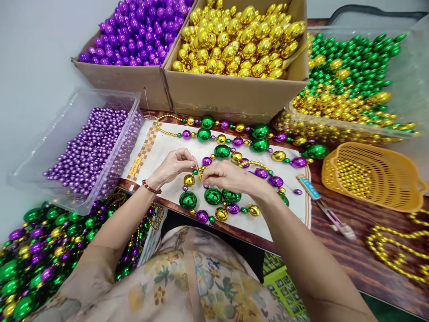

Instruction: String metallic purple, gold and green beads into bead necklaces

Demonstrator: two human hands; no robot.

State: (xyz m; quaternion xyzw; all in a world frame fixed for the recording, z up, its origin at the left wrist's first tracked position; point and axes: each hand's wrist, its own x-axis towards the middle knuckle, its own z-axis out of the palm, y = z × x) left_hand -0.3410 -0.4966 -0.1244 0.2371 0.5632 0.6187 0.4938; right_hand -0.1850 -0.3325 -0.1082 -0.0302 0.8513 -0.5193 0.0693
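Note:
Over a white cloth (161,147), both of my hands meet at a string of green, gold and purple beads. My left hand (172,166), with a brown bead bracelet at the wrist, is closed in a pinch on a thin pale thread (197,167). Close beside it, my right hand (223,175) is also closed, its fingertips at the same thread near small gold beads. Just what its fingertips grip is partly hidden. Below and around the hands lies the bead necklace (188,200), with large green balls. Another beaded strand (208,122) stretches along the cloth's far side.
A clear bin of small purple beads (90,152) stands left. Cardboard boxes hold purple (140,31) and gold beads (234,40) behind. At right are a clear bin of green and gold beads (355,67), a yellow basket (395,179), a cutter (331,214) and gold bead strings (392,246).

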